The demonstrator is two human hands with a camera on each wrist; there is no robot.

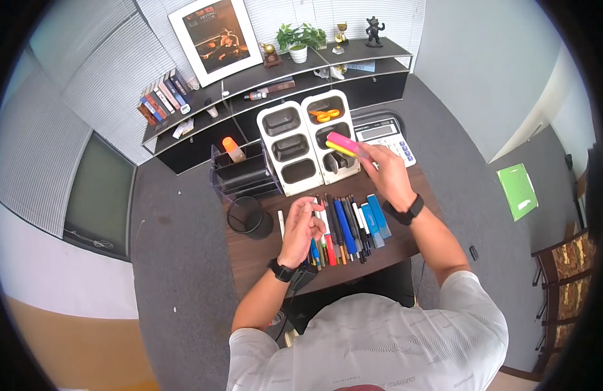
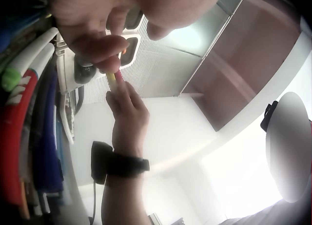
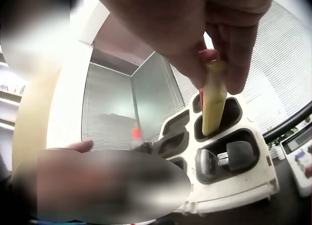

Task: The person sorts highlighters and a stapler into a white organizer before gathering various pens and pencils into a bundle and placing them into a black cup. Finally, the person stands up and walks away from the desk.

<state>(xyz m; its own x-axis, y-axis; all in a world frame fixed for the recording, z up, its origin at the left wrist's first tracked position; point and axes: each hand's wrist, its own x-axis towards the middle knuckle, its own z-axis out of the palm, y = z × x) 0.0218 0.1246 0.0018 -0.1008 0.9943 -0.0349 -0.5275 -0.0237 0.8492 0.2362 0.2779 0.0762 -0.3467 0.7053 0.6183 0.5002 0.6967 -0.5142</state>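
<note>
The right hand [image 1: 387, 174] pinches a pink highlighter [image 1: 344, 143] and a yellow highlighter [image 1: 339, 149] together above the right white organizer [image 1: 323, 171]. In the right wrist view the yellow highlighter [image 3: 214, 105] points down over a middle compartment; the front one holds a dark object [image 3: 240, 155]. Orange scissors [image 1: 323, 116] lie in the back compartment. The left hand [image 1: 301, 233], fingers loosely bent and holding nothing, hovers over the left part of a row of pens and markers [image 1: 340, 228]. Blue highlighters [image 1: 376, 218] form the row's right end.
Left of the row stands a black mesh cup [image 1: 249, 218]. Behind it, a dark desk organizer [image 1: 246, 173] holds an orange-capped bottle [image 1: 233, 150]. A second white organizer [image 1: 288, 137] adjoins the first, and a calculator [image 1: 406, 151] sits at the right.
</note>
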